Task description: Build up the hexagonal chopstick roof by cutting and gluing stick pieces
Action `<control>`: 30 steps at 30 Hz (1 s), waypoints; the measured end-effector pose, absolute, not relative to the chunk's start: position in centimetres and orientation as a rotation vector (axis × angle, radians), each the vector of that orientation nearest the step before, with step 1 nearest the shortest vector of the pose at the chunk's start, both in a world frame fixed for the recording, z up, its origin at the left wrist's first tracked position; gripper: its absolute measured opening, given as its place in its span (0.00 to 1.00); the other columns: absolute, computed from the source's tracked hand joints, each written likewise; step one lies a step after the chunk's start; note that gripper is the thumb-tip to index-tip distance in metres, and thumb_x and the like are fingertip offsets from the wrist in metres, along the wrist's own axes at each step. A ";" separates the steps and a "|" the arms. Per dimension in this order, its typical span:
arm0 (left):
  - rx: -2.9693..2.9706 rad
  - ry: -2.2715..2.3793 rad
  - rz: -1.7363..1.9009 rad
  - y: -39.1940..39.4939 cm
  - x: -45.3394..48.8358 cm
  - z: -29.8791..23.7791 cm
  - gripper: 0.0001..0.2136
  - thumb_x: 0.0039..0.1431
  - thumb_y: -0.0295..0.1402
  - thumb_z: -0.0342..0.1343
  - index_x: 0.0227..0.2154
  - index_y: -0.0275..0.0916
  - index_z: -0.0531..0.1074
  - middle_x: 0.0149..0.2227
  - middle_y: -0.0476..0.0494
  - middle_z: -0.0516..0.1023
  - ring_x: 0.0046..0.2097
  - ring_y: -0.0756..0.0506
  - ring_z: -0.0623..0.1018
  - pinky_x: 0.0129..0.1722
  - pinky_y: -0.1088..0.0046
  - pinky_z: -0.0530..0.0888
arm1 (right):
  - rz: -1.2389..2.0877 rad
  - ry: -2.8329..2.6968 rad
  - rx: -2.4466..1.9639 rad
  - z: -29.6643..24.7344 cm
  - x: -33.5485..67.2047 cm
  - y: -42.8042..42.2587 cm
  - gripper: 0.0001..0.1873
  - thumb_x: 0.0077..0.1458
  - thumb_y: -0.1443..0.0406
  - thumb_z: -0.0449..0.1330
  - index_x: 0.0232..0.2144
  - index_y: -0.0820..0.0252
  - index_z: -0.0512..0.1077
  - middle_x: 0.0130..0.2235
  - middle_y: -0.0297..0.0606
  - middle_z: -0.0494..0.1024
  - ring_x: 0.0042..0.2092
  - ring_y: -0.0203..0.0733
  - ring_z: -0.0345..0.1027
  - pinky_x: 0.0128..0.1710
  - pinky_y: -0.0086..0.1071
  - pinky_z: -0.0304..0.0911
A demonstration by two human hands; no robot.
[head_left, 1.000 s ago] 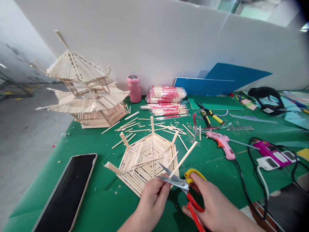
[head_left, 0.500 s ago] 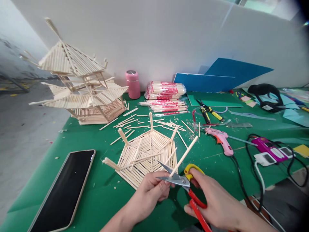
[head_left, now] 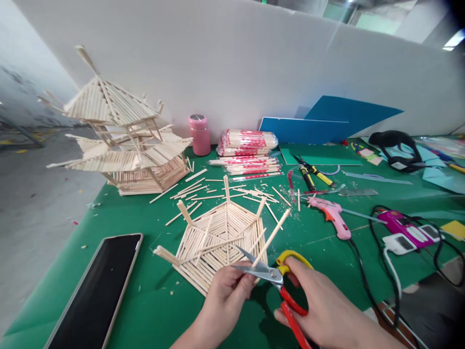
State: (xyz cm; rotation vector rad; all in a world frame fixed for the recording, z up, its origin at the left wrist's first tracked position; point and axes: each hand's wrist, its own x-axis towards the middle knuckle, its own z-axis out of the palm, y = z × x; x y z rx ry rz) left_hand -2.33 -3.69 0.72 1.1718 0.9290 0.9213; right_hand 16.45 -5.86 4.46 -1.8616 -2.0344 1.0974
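My left hand (head_left: 229, 295) is closed on the lower end of a thin wooden stick (head_left: 273, 233), which slants up and to the right. In my right hand (head_left: 312, 295) is a pair of scissors (head_left: 273, 274) with yellow and red handles, its blades apart on either side of the stick near my left fingers. Just beyond both hands lies a flat, many-sided wooden stick panel (head_left: 218, 264) with short upright posts at several corners. A few loose sticks rest across it. Part of the panel's near edge is hidden by my left hand.
A stick-built pagoda model (head_left: 127, 150) stands at the back left, a phone (head_left: 96, 291) at the front left. Stick bundles (head_left: 249, 143), a pink flask (head_left: 199, 135), pliers (head_left: 312, 173), a pink glue gun (head_left: 332, 215) and a power strip (head_left: 407, 230) surround the panel. Cut sticks litter the green table.
The view has tilted up slightly, so the background sits lower. Both hands keep their hold; the stick between the blades has shifted a little to the left in view.
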 end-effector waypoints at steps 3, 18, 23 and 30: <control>1.176 0.899 0.883 -3.7 -2.5 0.8 0.14 0.54 0.40 0.50 0.24 0.34 0.73 0.19 0.52 0.60 0.23 0.53 0.59 0.22 0.78 0.56 | 1.079 -2.072 -1.835 4.4 16.5 -5.9 0.20 0.39 0.57 0.61 0.34 0.57 0.59 0.31 0.34 0.69 0.30 0.38 0.62 0.30 0.30 0.58; 0.824 0.635 0.789 -3.6 -2.7 0.4 0.11 0.53 0.37 0.53 0.26 0.32 0.71 0.15 0.56 0.54 0.17 0.57 0.52 0.18 0.77 0.49 | 1.208 -2.023 -1.788 4.7 16.3 -6.2 0.16 0.40 0.61 0.60 0.33 0.58 0.61 0.31 0.35 0.71 0.30 0.37 0.64 0.30 0.27 0.58; 0.874 0.704 0.782 -3.6 -2.6 0.8 0.11 0.53 0.38 0.53 0.28 0.33 0.71 0.18 0.55 0.56 0.19 0.56 0.53 0.18 0.78 0.48 | 1.070 -2.099 -1.867 4.8 16.3 -6.2 0.21 0.38 0.59 0.61 0.34 0.59 0.60 0.32 0.38 0.70 0.31 0.42 0.63 0.30 0.31 0.60; 0.842 0.938 1.180 -2.6 -3.5 1.5 0.11 0.56 0.37 0.49 0.25 0.35 0.68 0.17 0.55 0.53 0.21 0.55 0.54 0.21 0.78 0.53 | 0.910 -1.985 -1.953 3.7 19.2 -6.2 0.21 0.43 0.57 0.58 0.40 0.57 0.59 0.36 0.38 0.69 0.35 0.42 0.66 0.35 0.32 0.62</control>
